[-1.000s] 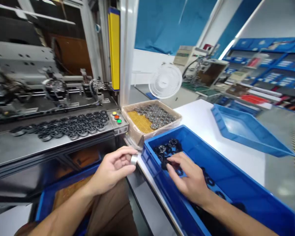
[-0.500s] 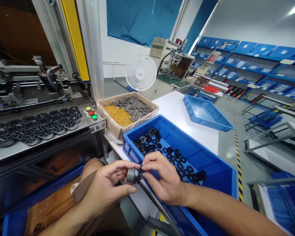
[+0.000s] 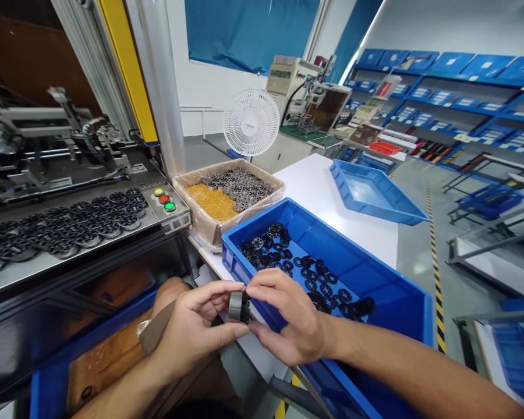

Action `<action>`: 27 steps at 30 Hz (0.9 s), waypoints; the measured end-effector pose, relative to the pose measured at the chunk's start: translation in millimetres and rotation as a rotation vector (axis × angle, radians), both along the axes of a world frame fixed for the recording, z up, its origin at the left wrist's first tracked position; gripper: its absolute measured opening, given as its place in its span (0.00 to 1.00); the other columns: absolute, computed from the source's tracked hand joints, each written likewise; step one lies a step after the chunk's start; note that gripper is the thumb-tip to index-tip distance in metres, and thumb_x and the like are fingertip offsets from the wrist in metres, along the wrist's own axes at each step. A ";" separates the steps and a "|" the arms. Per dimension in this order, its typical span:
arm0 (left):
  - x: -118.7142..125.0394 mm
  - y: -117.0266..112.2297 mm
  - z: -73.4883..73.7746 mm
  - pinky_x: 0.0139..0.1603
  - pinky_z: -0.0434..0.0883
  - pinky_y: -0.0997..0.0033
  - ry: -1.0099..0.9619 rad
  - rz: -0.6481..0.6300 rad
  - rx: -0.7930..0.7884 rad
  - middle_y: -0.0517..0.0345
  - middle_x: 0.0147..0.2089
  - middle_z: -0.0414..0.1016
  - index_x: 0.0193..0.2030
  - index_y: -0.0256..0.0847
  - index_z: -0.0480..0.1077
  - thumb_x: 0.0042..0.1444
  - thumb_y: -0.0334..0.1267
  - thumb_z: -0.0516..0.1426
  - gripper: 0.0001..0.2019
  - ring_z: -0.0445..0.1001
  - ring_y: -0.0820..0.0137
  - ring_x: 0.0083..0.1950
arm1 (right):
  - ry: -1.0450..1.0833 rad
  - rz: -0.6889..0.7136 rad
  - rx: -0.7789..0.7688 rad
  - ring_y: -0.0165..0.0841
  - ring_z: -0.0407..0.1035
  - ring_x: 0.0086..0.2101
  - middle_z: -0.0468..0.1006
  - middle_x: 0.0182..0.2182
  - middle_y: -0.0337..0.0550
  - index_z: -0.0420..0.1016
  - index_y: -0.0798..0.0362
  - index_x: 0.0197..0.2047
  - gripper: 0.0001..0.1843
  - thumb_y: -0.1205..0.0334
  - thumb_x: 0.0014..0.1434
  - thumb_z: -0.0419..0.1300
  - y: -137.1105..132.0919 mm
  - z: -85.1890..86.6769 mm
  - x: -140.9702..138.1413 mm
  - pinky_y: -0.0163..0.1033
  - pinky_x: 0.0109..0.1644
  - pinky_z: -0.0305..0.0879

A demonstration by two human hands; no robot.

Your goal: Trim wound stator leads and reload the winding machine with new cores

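My left hand (image 3: 196, 326) grips a short grey metal ring (image 3: 235, 306) between thumb and fingers. A black plastic piece (image 3: 245, 307) sits against the ring's right face, with the fingertips of my right hand (image 3: 290, 317) closed on its edge. Whether the piece is fully seated in the ring is hidden by the fingers. Both hands are over the near side of a blue bin (image 3: 353, 262), which holds many loose black plastic pieces (image 3: 325, 285) of spoked, round shape.
Behind the bin stands a lined carton (image 3: 207, 230) of grey rings with a yellow layer. Rows of black-and-grey rings (image 3: 87, 224) cover the machine ledge at left, by a button panel (image 3: 168, 208). A blue tray (image 3: 375, 195) lies on the white table (image 3: 303, 174); a fan (image 3: 251, 123) stands behind.
The black piece, earlier held at an angle beside the ring, is now against its face. My right fingers have closed in toward the left hand. The view has shifted slightly.
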State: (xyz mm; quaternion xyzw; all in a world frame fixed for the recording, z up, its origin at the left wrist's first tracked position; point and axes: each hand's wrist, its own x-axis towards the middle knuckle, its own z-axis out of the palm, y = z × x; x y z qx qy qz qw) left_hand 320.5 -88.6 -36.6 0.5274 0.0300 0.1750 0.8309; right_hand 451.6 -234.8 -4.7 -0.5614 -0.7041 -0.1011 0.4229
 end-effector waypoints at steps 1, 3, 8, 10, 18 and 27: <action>-0.1 0.7 0.5 0.45 0.78 0.78 0.004 -0.001 -0.001 0.55 0.43 0.85 0.46 0.43 0.79 0.41 0.22 0.70 0.23 0.83 0.69 0.44 | -0.033 -0.011 0.013 0.40 0.71 0.44 0.73 0.43 0.53 0.64 0.56 0.59 0.27 0.72 0.56 0.60 0.6 -1.3 0.9 0.48 0.44 0.75; -0.3 1.6 1.1 0.46 0.78 0.77 0.015 -0.010 -0.008 0.54 0.44 0.85 0.47 0.42 0.79 0.42 0.22 0.70 0.24 0.83 0.67 0.44 | -0.088 -0.025 0.039 0.40 0.71 0.44 0.74 0.43 0.52 0.65 0.56 0.59 0.25 0.72 0.58 0.60 1.4 -3.2 2.1 0.49 0.44 0.75; -2.1 1.2 1.6 0.44 0.80 0.74 0.006 -0.033 -0.023 0.53 0.42 0.85 0.47 0.41 0.78 0.42 0.24 0.70 0.23 0.83 0.66 0.43 | -0.128 -0.033 0.065 0.41 0.72 0.43 0.75 0.41 0.54 0.63 0.58 0.61 0.26 0.68 0.60 0.61 1.5 -2.6 2.5 0.50 0.43 0.76; -3.0 1.1 1.5 0.44 0.80 0.74 0.008 -0.043 -0.028 0.53 0.42 0.85 0.47 0.41 0.78 0.42 0.24 0.70 0.23 0.83 0.66 0.43 | -0.131 -0.031 0.067 0.41 0.72 0.42 0.75 0.41 0.54 0.64 0.59 0.60 0.25 0.66 0.61 0.62 1.6 -1.7 2.9 0.50 0.43 0.76; -3.8 2.9 -2.3 0.45 0.79 0.75 0.050 -0.104 -0.057 0.55 0.41 0.85 0.48 0.45 0.79 0.43 0.24 0.70 0.23 0.83 0.66 0.44 | -0.205 -0.028 0.078 0.42 0.72 0.42 0.76 0.40 0.57 0.69 0.64 0.55 0.23 0.63 0.59 0.66 0.4 -5.9 4.9 0.49 0.44 0.76; -18.8 0.4 -3.6 0.55 0.75 0.69 0.154 0.000 0.348 0.50 0.61 0.74 0.63 0.48 0.70 0.61 0.39 0.60 0.22 0.78 0.62 0.53 | -0.067 -0.290 -0.166 0.37 0.73 0.44 0.78 0.43 0.51 0.74 0.58 0.51 0.25 0.45 0.60 0.64 6.5 -7.3 47.9 0.44 0.48 0.74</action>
